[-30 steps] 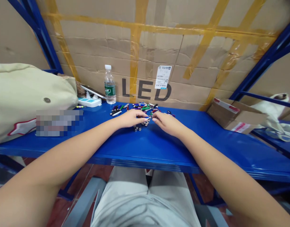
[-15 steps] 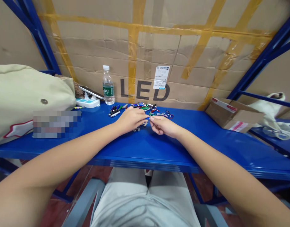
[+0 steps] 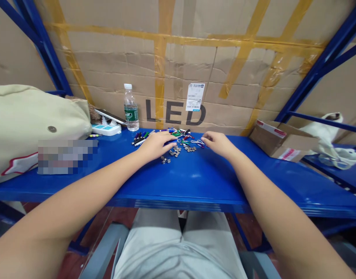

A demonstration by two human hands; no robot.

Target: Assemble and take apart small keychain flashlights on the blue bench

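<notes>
A heap of small coloured keychain lights and clips [image 3: 180, 133] lies on the blue shelf [image 3: 195, 182] below the "LED" carton. Several small silver pieces [image 3: 178, 150] are scattered just in front of it. My left hand [image 3: 154, 144] rests left of the heap, fingers curled together around a small item that I cannot make out. My right hand [image 3: 218, 141] lies to the right of the heap, fingers stretched towards the coloured clips [image 3: 198, 142], its fingertips at them.
A water bottle [image 3: 130, 108], a white power strip [image 3: 106, 128] with a phone on it and loose pens [image 3: 141, 137] stand at the back left. A beige bag [image 3: 29, 124] fills the left end, an open carton [image 3: 279, 141] the right. Blue rack posts flank both sides.
My hands, which met over the silver pieces, have parted. The right hand moved right and back to the clips, while the left hand stayed by the heap. The view dipped slightly.
</notes>
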